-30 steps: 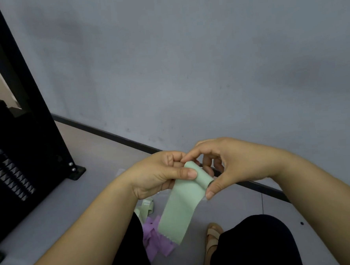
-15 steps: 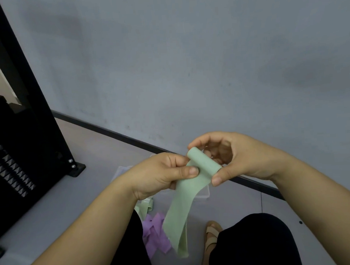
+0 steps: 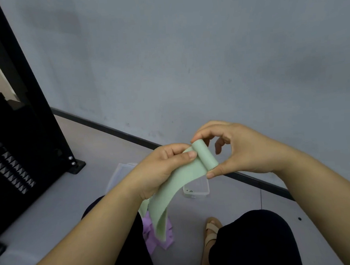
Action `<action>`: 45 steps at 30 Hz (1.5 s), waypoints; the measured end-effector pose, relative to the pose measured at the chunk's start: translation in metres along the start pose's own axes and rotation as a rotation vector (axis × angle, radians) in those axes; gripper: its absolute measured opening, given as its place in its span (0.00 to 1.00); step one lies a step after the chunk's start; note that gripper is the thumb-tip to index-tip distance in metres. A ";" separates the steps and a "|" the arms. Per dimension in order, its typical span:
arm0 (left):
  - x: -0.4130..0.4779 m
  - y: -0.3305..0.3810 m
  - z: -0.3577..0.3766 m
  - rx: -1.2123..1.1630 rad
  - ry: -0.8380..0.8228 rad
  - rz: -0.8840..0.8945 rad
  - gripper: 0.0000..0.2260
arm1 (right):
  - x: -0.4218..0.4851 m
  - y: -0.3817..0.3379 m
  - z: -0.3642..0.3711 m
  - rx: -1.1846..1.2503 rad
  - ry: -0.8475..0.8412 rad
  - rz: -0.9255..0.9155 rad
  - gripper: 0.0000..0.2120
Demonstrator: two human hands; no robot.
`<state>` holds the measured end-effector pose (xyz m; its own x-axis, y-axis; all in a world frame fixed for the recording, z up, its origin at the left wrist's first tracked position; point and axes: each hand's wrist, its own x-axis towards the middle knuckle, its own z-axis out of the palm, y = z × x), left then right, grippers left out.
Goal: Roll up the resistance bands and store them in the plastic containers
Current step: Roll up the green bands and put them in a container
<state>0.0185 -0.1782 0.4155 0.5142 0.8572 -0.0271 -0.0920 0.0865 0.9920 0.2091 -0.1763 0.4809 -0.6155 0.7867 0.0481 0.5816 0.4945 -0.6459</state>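
Note:
A pale green resistance band [image 3: 204, 158] is partly rolled into a tight cylinder held in mid air. My right hand [image 3: 240, 150] pinches the roll at both ends between thumb and fingertips. My left hand [image 3: 162, 170] grips the flat part of the band just left of the roll, thumb on top. The loose tail [image 3: 161, 211] hangs down between my knees. A clear plastic container [image 3: 196, 189] lies on the floor below my hands, partly hidden by them. A purple band [image 3: 154, 238] lies crumpled on the floor.
A black machine frame [image 3: 26, 131] with a bolted foot stands on the left. A grey wall with a dark baseboard [image 3: 116, 131] runs behind. My foot in a tan sandal [image 3: 210, 235] rests on the floor, with dark-clothed knees on either side.
The roll has grown thicker as more band was wound on. The hanging tail has become shorter and swung. Both hands shifted slightly to the right.

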 end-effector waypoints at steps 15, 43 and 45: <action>0.004 0.001 0.004 0.104 0.037 -0.066 0.15 | 0.001 0.002 0.006 -0.178 -0.057 -0.069 0.26; 0.004 0.000 -0.001 0.072 0.032 -0.103 0.12 | 0.001 0.000 0.008 -0.298 -0.043 -0.058 0.29; 0.005 0.000 -0.002 0.078 0.030 -0.102 0.12 | 0.002 -0.001 0.008 -0.309 -0.033 -0.063 0.28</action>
<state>0.0192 -0.1733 0.4153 0.4920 0.8607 -0.1307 0.0264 0.1353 0.9905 0.2035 -0.1781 0.4752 -0.6697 0.7408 0.0523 0.6727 0.6349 -0.3798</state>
